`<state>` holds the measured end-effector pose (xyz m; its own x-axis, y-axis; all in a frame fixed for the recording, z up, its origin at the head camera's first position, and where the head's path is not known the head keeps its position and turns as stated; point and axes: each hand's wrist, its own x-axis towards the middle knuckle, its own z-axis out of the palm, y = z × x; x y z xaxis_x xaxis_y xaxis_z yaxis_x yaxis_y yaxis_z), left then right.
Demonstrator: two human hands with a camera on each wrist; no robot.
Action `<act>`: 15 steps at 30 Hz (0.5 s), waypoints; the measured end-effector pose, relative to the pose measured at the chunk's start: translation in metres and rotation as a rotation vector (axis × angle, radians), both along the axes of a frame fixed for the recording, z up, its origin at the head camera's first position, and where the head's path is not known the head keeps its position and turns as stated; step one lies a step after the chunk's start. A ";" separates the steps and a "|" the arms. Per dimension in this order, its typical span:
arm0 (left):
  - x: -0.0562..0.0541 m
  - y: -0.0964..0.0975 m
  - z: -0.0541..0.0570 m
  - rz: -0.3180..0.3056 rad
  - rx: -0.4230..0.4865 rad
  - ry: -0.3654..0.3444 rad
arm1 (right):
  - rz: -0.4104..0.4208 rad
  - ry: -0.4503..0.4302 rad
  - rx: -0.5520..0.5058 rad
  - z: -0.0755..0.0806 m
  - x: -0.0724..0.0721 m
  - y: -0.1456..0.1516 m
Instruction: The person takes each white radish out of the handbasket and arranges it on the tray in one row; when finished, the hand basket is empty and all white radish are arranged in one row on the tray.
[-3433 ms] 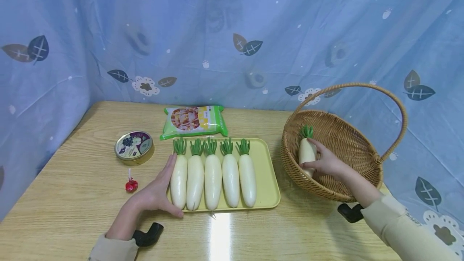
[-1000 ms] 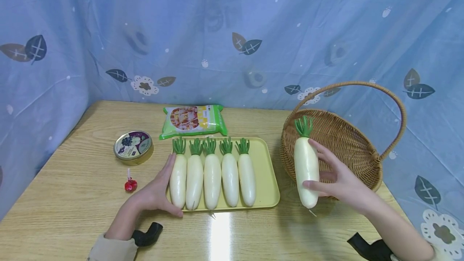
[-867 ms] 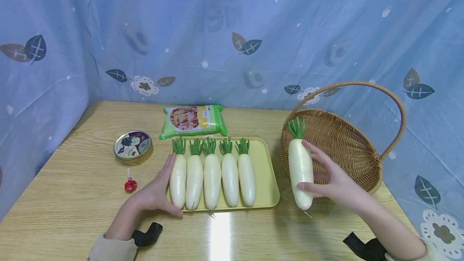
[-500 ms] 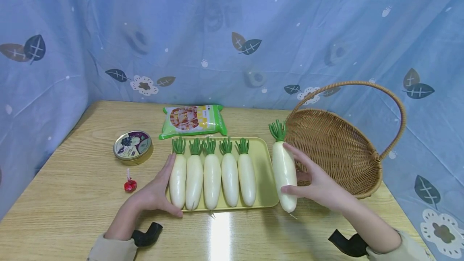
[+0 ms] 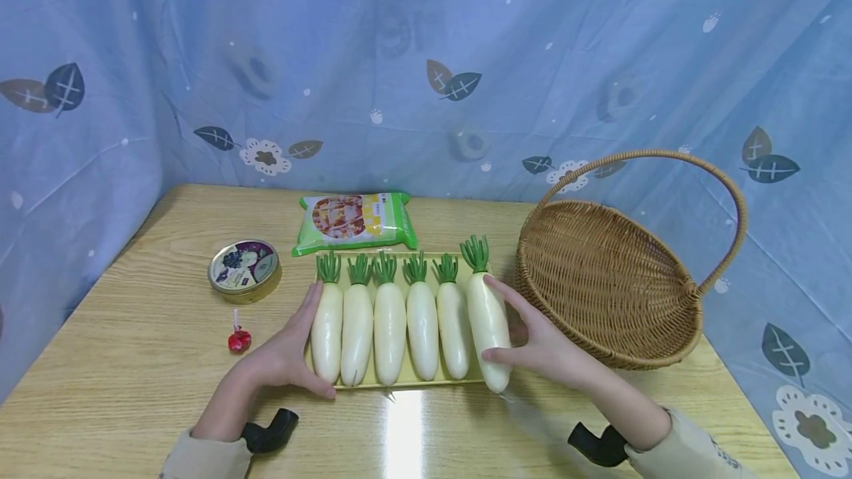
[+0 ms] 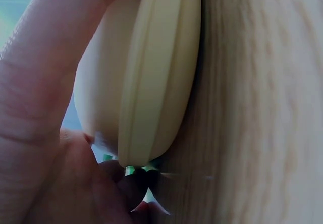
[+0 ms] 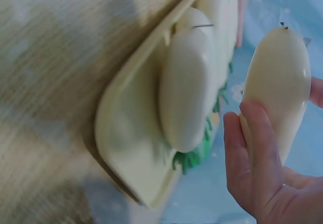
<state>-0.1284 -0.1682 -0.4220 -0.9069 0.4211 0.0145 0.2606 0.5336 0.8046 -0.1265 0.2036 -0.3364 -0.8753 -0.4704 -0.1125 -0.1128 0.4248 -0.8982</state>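
Note:
In the head view my right hand [image 5: 535, 342] holds a white radish [image 5: 489, 331] with a green leafy top over the right end of a yellow tray [image 5: 413, 384]. The right wrist view shows thumb and fingers on either side of this radish [image 7: 277, 77], raised above the tray. Several similar radishes [image 5: 390, 335] lie side by side in the tray, leaves toward the back. My left hand [image 5: 282, 357] holds the tray's left end, its thumb at the front rim and its fingers along the left side beside the leftmost radish [image 5: 328, 335].
A wicker basket [image 5: 609, 287] with a tall handle stands tilted at the right. Behind the tray lies a green food packet [image 5: 356, 222]. A round tin [image 5: 245, 270] and a small red item [image 5: 239, 340] sit to the left. A blue curtain [image 5: 373, 80] hangs behind the table.
My right hand has lifted the radish out of the basket and carried it left, over the right end of the tray. The left hand has stayed in place.

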 end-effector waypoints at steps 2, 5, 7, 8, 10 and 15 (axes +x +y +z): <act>0.000 -0.001 0.000 0.003 -0.002 -0.004 | 0.000 -0.010 0.004 -0.005 -0.002 -0.002; -0.001 -0.002 -0.001 0.008 -0.006 -0.010 | 0.000 -0.015 0.013 -0.010 -0.006 -0.005; -0.001 -0.002 -0.002 0.009 -0.009 -0.011 | -0.012 -0.011 0.031 -0.014 -0.009 -0.006; -0.001 -0.002 -0.002 0.009 -0.009 -0.011 | -0.013 -0.007 0.035 -0.015 -0.010 -0.006; -0.001 -0.002 -0.002 0.009 -0.010 -0.010 | -0.022 -0.011 0.042 -0.020 -0.013 -0.006; -0.001 -0.001 -0.002 0.003 -0.004 0.001 | -0.054 -0.027 0.050 -0.031 -0.020 -0.007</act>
